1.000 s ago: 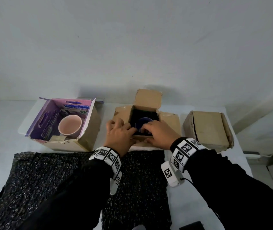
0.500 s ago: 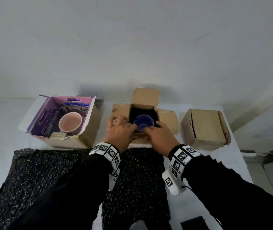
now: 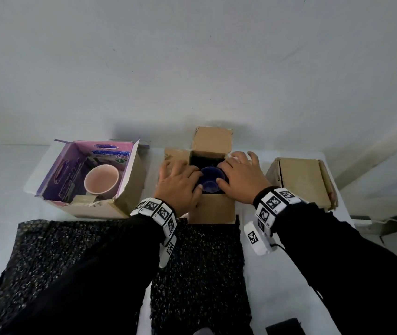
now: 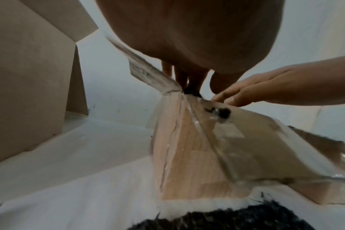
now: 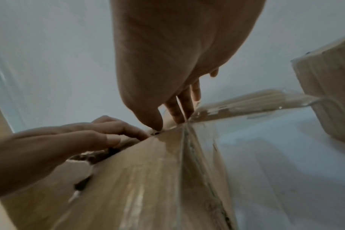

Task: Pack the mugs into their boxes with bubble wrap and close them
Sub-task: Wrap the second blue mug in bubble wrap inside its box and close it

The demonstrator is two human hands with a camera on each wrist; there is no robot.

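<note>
A dark blue mug (image 3: pixel 209 181) sits in the open brown box (image 3: pixel 212 209) at the table's middle, with black bubble wrap around it inside. My left hand (image 3: pixel 180 182) lies over the box's left flap, fingers spread, thumb at the mug's near left rim. On the right flap rests my right hand (image 3: pixel 241 177), its thumb at the mug's near right rim. In the left wrist view my left hand's fingers (image 4: pixel 187 80) reach down at the box's corner. The right wrist view shows my right hand's fingertips (image 5: pixel 173 112) on the box's edge. A pink mug (image 3: pixel 101 181) stands unwrapped in the purple-lined box (image 3: pixel 130 197).
A closed brown box (image 3: pixel 301 182) stands at the right, close to my right hand. Black bubble wrap sheets (image 3: pixel 200 274) cover the table's near side under my forearms. A small dark object (image 3: pixel 284 328) lies at the near edge. A white wall rises behind the boxes.
Both hands have moved apart, from the near side of the opening out onto the left and right flaps. More of the blue mug now shows between them.
</note>
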